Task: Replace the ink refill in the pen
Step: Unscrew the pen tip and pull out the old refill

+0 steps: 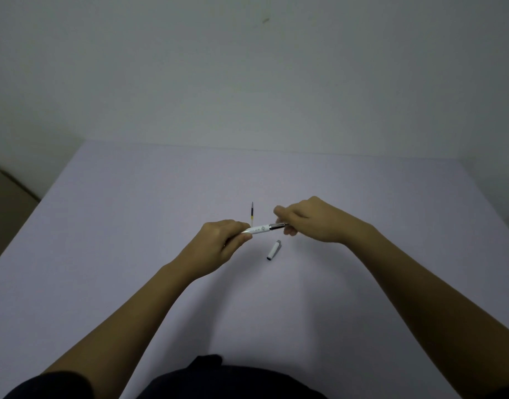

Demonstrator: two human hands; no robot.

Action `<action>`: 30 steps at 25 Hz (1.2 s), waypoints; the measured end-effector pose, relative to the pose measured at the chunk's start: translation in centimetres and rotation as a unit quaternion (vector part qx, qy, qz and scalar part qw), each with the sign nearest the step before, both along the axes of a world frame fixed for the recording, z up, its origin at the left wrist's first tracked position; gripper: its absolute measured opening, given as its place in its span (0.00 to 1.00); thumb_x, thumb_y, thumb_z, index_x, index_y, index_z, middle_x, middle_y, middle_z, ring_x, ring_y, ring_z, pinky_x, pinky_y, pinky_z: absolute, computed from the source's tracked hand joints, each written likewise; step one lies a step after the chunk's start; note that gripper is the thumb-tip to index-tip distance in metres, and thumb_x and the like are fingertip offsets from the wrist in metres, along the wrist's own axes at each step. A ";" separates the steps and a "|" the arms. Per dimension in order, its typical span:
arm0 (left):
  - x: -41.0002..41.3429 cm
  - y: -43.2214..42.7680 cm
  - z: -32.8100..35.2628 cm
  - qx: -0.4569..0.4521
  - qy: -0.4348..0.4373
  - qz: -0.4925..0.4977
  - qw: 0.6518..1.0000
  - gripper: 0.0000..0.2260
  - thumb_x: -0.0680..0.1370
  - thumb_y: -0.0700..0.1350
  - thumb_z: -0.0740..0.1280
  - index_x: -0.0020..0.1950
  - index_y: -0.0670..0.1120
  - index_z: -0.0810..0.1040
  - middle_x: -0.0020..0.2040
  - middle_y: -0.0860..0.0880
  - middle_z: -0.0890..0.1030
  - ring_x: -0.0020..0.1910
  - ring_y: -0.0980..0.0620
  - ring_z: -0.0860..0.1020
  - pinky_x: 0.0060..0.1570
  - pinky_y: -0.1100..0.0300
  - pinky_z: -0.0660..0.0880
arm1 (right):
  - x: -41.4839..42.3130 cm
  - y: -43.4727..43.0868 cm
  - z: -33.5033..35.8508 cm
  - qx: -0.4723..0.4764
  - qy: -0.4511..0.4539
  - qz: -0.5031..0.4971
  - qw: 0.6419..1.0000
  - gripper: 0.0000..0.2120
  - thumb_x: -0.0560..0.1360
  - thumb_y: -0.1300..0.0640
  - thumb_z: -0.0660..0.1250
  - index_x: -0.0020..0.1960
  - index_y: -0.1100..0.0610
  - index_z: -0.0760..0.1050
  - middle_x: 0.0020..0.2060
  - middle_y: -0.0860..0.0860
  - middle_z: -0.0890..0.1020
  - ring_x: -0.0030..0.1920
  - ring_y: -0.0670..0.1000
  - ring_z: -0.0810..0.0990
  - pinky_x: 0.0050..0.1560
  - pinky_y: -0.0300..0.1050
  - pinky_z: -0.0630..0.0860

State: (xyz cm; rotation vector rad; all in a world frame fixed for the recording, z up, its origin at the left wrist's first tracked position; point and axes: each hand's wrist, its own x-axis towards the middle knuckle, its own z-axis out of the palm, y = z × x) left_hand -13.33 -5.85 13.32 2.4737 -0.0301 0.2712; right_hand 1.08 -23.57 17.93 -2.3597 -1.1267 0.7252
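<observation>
Pen [262, 228] held level between two hands above a pale table [362, 283], its halves gripped for twisting.

Nearest the person, just short of the pen, the white cap [274, 250] lies set aside. The left hand [218, 243] is clamped on the white barrel, the right hand [311, 220] pinched shut on the metal front section, seemingly steadying one part while the other turns. Just beyond the pen, a loose refill [252, 214] lies within reach.
</observation>
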 end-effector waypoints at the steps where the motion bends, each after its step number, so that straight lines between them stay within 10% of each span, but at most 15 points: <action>1: 0.0 0.0 0.0 0.003 0.001 -0.002 1.000 0.07 0.79 0.46 0.62 0.48 0.45 0.78 0.32 0.52 0.73 0.31 0.54 0.68 0.32 0.70 0.64 | 0.1 -0.1 0.0 -0.009 0.008 0.001 1.000 0.18 0.77 0.42 0.57 0.43 0.51 0.81 0.33 0.42 0.82 0.38 0.40 0.82 0.44 0.37 0.75; 7: 0.2 -0.2 -0.2 -0.027 -0.007 0.007 1.000 0.06 0.79 0.45 0.62 0.47 0.45 0.78 0.31 0.53 0.73 0.32 0.58 0.70 0.33 0.72 0.64 | 0.3 -0.3 0.4 0.092 0.014 0.008 0.996 0.11 0.66 0.49 0.75 0.45 0.48 0.77 0.39 0.42 0.81 0.42 0.40 0.79 0.45 0.37 0.74; 22: 0.6 -1.1 -0.4 -0.055 -0.038 0.025 0.997 0.06 0.78 0.46 0.62 0.48 0.47 0.78 0.30 0.56 0.71 0.32 0.61 0.71 0.34 0.72 0.66 | -0.4 -0.4 0.0 0.129 0.001 -0.097 0.987 0.11 0.72 0.43 0.66 0.34 0.46 0.76 0.28 0.43 0.79 0.28 0.38 0.73 0.29 0.29 0.69; 26: 0.5 -0.8 -0.5 -0.053 -0.043 0.042 0.997 0.07 0.78 0.45 0.63 0.50 0.46 0.79 0.29 0.60 0.69 0.32 0.63 0.71 0.33 0.74 0.65 | -0.3 -0.4 0.5 0.177 0.101 -0.089 0.975 0.07 0.68 0.55 0.75 0.41 0.47 0.77 0.37 0.46 0.81 0.39 0.43 0.80 0.44 0.40 0.77; 30: 0.5 -0.9 -0.3 -0.053 -0.047 0.043 0.997 0.07 0.78 0.44 0.63 0.51 0.46 0.79 0.30 0.61 0.70 0.32 0.63 0.72 0.33 0.75 0.65 | -0.3 -0.5 0.7 0.138 0.031 -0.114 0.983 0.11 0.69 0.43 0.70 0.47 0.47 0.77 0.38 0.43 0.81 0.37 0.40 0.79 0.39 0.34 0.74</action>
